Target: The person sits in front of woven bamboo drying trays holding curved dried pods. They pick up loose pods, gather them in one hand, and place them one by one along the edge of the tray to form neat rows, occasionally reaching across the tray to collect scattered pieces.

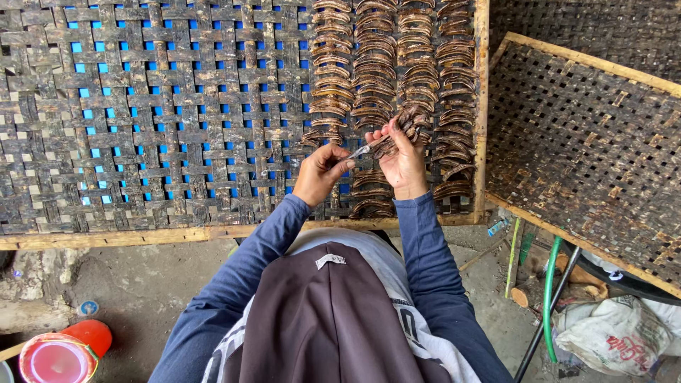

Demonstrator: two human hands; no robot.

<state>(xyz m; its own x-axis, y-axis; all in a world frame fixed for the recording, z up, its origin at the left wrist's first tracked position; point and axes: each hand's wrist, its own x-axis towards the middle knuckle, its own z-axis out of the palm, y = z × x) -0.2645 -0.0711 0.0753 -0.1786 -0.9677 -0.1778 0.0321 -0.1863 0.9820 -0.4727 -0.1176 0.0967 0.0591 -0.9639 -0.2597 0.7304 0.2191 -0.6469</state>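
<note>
We work over a woven rack [163, 128], a lattice of dark strips in a pale wooden frame [482, 106], with blue showing through the gaps. Our right hand [403, 162] is closed around a bunch of dark, curved fish [406, 122], held upright just above the rack so the next one can be drawn off without reaching away. Our left hand [320, 172] is pinched narrow on one slim fish [363, 150] that spans the gap to the right hand; whether it has come fully free of the bunch we cannot tell. Rows of fish [397, 64] already lie on the right part of the rack, side by side and all curved the same way, which we judge keeps them spaced so air can pass through the open weave. A second rack [589, 142] leans tilted to the right, apart from the first. On the ground at lower left stands a red tub [60, 354], and a white sack [613, 333] lies at lower right.
</note>
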